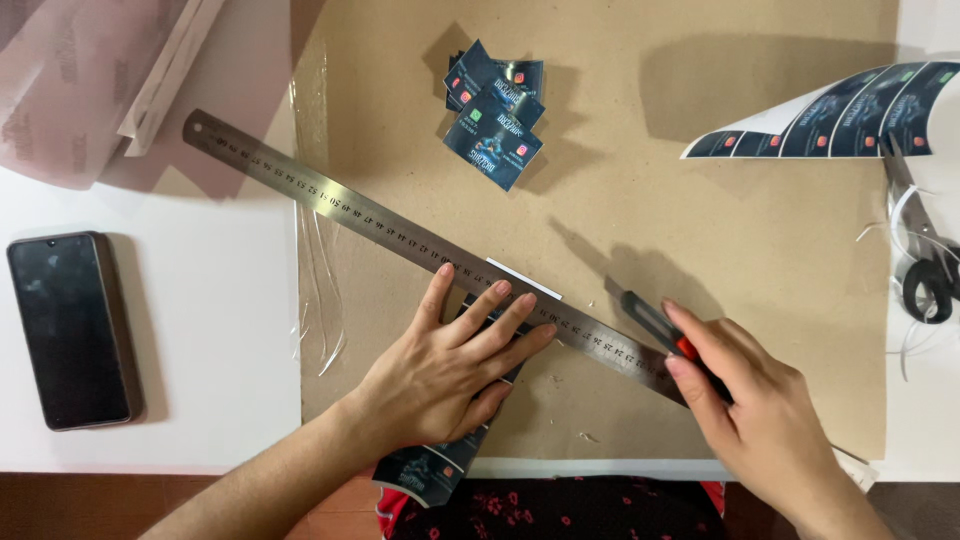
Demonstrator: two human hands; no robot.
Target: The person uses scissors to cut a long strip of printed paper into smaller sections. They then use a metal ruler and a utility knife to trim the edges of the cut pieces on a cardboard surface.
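My left hand (pixel 450 360) lies flat, fingers spread, pressing a long steel ruler (pixel 330 200) down across a dark printed strip (pixel 432 468) on a brown board (pixel 640 220). The ruler runs diagonally from upper left to lower right. A white edge of the strip (pixel 525 279) shows just beyond the ruler. My right hand (pixel 755 415) grips a utility knife (pixel 645 318) with a dark body and an orange slider. The knife's tip sits by the ruler's far edge, near its lower right end.
A small pile of cut dark cards (pixel 495 115) lies at the board's top. A curled printed sheet (pixel 830 112) and scissors (pixel 925 250) are at the right. A black phone (pixel 72 328) rests on the white table at left, translucent film (pixel 70 70) above it.
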